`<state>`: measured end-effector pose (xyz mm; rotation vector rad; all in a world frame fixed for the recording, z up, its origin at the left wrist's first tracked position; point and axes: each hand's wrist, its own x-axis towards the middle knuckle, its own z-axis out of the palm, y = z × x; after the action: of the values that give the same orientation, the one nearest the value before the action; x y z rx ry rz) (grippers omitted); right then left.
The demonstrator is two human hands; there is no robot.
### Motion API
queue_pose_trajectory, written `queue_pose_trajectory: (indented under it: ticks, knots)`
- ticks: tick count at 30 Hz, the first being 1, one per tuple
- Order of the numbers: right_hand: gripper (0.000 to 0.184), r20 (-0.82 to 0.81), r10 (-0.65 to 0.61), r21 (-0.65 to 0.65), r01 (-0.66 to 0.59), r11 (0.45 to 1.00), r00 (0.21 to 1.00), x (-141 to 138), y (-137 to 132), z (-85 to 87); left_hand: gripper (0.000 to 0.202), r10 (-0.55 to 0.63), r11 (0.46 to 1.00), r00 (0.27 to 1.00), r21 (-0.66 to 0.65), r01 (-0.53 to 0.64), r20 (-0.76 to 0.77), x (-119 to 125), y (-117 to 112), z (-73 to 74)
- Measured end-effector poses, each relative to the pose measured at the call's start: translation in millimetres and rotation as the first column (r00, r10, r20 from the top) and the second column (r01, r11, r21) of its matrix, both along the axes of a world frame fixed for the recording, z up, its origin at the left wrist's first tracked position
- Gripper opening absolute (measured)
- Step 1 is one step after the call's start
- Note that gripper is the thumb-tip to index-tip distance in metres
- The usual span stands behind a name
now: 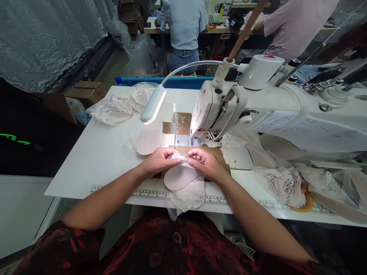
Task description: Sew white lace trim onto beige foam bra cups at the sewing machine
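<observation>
My left hand (163, 159) is closed, pinching the edge of a piece of white lace (190, 194) between thumb and fingers. Close beside it, my right hand (204, 162) is closed too, with a thin dark pointed tool (187, 154) in its fingers; whether this is tweezers or snips is too small to tell. The right fingertips also touch the lace. Below both hands a pale, rounded fabric pad (179, 178) lies against the lace, which drapes over the table's front edge. Just beyond the hands is the needle area of a white sewing machine (208, 103).
A lit lamp (154, 104) on a bendy neck hangs over the white table (86, 152). Lace pieces (114, 109) lie at the back left, another pale pad (148, 142) nearer. More lace (279, 185) and an orange-yellow ring (308, 202) are at right. Two people sit beyond.
</observation>
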<state>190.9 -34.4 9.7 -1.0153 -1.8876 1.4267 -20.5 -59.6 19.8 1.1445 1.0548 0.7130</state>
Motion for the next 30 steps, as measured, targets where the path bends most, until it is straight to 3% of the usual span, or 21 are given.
queue_pose_trajectory:
  ticks: [5, 11, 15, 22, 27, 30]
  knots:
    - [0.033, -0.003, -0.063, 0.009, 0.063, 0.998, 0.998, 7.1, 6.0, -3.7, 0.029, -0.092, 0.996, 0.996, 0.005, 0.093, -0.015, -3.7, 13.1, 4.0]
    - [0.034, -0.055, -0.024, -0.175, 0.014, 0.985, 0.998, 9.6, 9.1, -6.2, 0.032, -0.157, 0.988, 0.988, -0.003, 0.157, -0.005, -0.1, 27.4, -0.5]
    - [0.03, -0.036, 0.001, -0.101, -0.004, 0.995, 0.999, 6.6, 9.9, -5.8, 0.033, -0.201, 0.979, 0.979, -0.009, 0.201, 0.038, 3.3, 32.8, -5.2]
    - [0.026, 0.026, -0.105, -0.04, 0.106, 0.994, 0.994, 6.6, 10.7, -6.1, 0.031, -0.289, 0.957, 0.956, 0.016, 0.289, 0.037, 9.3, 47.8, -3.6]
    - [0.024, 0.302, -0.228, 0.14, 0.194, 0.971, 0.926, 8.2, 10.1, -1.6, 0.03, -0.427, 0.892, 0.892, 0.092, 0.443, -0.149, 11.4, 73.0, -3.7]
    - [0.018, 0.361, -0.211, 0.163, 0.162, 0.973, 0.908, 10.7, 10.0, 1.8, 0.024, -0.405, 0.872, 0.84, 0.124, 0.474, -0.361, 7.3, 86.9, -1.9]
